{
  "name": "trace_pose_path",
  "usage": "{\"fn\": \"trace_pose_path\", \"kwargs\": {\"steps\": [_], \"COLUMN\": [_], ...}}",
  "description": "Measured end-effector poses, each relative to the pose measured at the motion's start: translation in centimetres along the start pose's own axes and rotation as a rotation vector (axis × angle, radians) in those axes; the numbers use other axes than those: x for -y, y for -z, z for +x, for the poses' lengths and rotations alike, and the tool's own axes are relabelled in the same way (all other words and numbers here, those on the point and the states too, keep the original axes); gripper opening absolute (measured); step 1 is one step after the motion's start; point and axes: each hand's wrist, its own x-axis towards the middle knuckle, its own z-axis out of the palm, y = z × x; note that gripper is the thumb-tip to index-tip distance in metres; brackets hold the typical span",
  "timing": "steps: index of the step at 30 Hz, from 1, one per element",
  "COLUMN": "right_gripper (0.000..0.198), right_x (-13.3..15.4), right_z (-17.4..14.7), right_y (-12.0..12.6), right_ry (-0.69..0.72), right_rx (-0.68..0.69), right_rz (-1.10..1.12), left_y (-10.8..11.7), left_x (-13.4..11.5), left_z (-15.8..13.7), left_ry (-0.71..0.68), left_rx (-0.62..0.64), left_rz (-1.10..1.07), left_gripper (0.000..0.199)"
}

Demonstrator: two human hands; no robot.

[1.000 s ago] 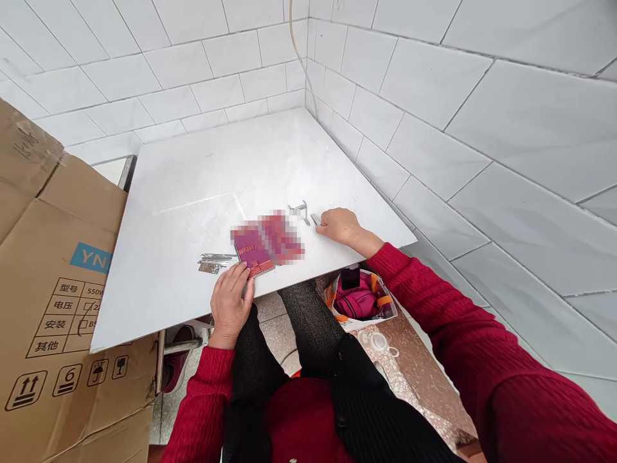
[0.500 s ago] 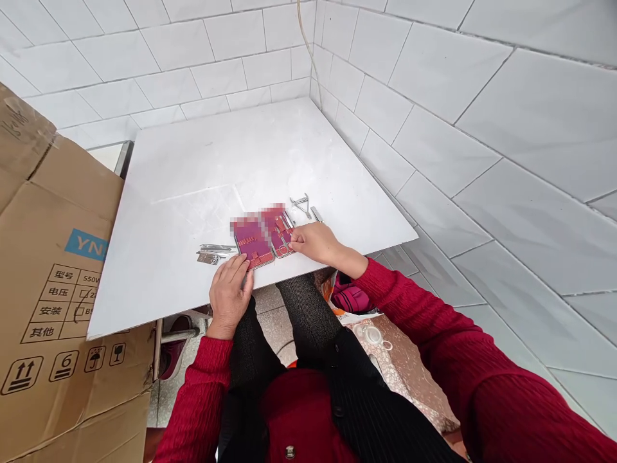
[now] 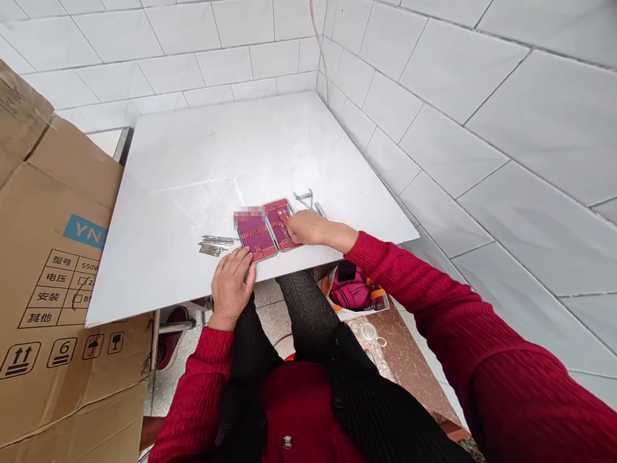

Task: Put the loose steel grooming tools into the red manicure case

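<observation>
A manicure case [image 3: 255, 239] with purple lining and red trim lies unfolded near the front edge of the white table. My left hand [image 3: 232, 283] rests at its lower left corner, fingers stretched out and fingertips on the rim. Over the right half is my right hand [image 3: 311, 227], closed, with its fingertips bent down at the slots; what they pinch is hidden. Small scissors [image 3: 285, 244] show partly in that half, beside the fingers. Behind my right hand lie cuticle nippers [image 3: 304, 198] and a flat metal piece [image 3: 320, 209]. Several slim metal tools [image 3: 216, 242] lie left of the case.
A large cardboard box [image 3: 62, 193] stands against the table's left side. Tiled walls [image 3: 419, 135] meet at the far corner, where a cable [image 3: 319, 45] hangs. Below the table at right is a bag with pink items [image 3: 354, 289].
My right hand has moved a little farther from me along the right half of the case, and its fingers now point down more. My left hand stays at the case's corner.
</observation>
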Motion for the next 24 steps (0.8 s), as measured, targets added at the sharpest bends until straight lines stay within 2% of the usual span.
{"fn": "trace_pose_path", "kwargs": {"steps": [6, 11, 17, 24], "right_gripper": [0.016, 0.010, 0.009, 0.009], "right_x": [-2.1, -2.9, -3.9, -8.2], "right_z": [1.9, 2.5, 0.5, -1.5], "right_y": [1.1, 0.4, -0.7, -0.9], "right_ry": [0.112, 0.144, 0.167, 0.000], "right_rx": [0.236, 0.321, 0.352, 0.277], "right_rz": [0.264, 0.463, 0.519, 0.486], "left_y": [0.0, 0.0, 0.1, -0.1], "left_x": [0.0, 0.0, 0.0, 0.3], "left_z": [0.0, 0.0, 0.1, 0.0], "left_ry": [-0.010, -0.016, -0.002, -0.009], "left_rx": [-0.007, -0.010, 0.006, -0.008], "left_rz": [0.013, 0.018, 0.010, 0.011], "left_gripper": [0.027, 0.026, 0.028, 0.027]}}
